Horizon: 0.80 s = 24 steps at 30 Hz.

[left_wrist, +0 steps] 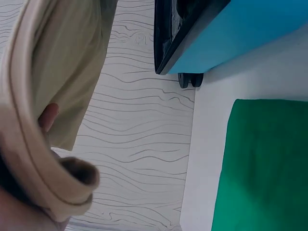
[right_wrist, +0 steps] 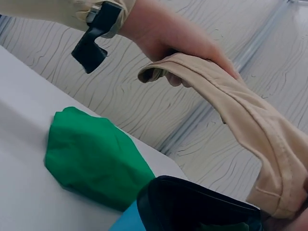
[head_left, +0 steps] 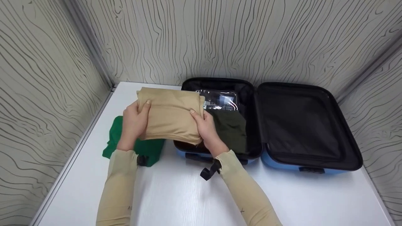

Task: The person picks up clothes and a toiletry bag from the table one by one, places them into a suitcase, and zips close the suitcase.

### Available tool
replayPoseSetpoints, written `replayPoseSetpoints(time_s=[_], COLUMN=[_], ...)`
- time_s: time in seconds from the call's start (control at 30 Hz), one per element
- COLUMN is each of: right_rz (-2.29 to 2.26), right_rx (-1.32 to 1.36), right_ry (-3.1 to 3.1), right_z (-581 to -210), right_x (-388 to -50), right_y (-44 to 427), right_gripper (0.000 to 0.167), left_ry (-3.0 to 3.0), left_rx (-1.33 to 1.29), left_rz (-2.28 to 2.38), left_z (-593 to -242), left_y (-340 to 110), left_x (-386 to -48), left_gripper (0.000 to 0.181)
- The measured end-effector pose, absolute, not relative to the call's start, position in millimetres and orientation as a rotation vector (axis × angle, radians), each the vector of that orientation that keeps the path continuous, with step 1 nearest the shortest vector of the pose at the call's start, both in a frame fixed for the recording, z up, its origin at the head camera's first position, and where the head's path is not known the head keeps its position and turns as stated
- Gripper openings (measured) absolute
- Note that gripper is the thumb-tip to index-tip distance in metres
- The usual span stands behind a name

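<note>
Both hands hold a folded beige cloth garment (head_left: 169, 114) up off the table, over the left edge of the suitcase. My left hand (head_left: 135, 121) grips its left side, thumb on top and fingers underneath. On the right side my right hand (head_left: 207, 127) pinches it the same way. In the right wrist view the garment (right_wrist: 231, 101) spans between the hands and sags. A green cloth (head_left: 149, 150) lies on the table below my left hand. The blue suitcase (head_left: 261, 125) lies spread open, with a dark green folded cloth (head_left: 229, 130) in its left half.
A clear plastic pouch (head_left: 220, 99) with items inside lies at the back of the suitcase's left half. The lid half (head_left: 301, 125) rests on the right of the white table (head_left: 176, 194). Patterned walls (head_left: 220, 40) enclose the back and sides.
</note>
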State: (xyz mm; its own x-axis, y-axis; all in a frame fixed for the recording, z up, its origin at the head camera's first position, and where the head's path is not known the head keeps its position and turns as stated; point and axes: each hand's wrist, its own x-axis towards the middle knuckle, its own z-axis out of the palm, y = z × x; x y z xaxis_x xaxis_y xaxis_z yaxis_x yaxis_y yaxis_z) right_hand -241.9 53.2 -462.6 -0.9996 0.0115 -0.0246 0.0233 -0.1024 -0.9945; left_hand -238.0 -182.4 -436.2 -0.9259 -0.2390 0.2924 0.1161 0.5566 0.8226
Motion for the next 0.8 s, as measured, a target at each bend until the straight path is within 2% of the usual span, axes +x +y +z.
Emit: replayPoseSetpoints(time_s=[0.27, 0.8], right_rz=[-2.398, -2.431], right_rx=[0.061, 0.082], right_ry=[2.068, 2.109], right_z=[-459.8, -457.9], right_x=[-243.0, -245.3], right_y=[68.1, 111.2], right_gripper=[0.019, 0.02], left_ry=[-2.384, -2.34], left_rx=[0.02, -0.044], left_rz=[-1.314, -1.407], left_z=[-433.8, -440.9], left_y=[-167.7, -133.7], left_x=[-240.3, -246.5], left_gripper=[0.036, 0.033])
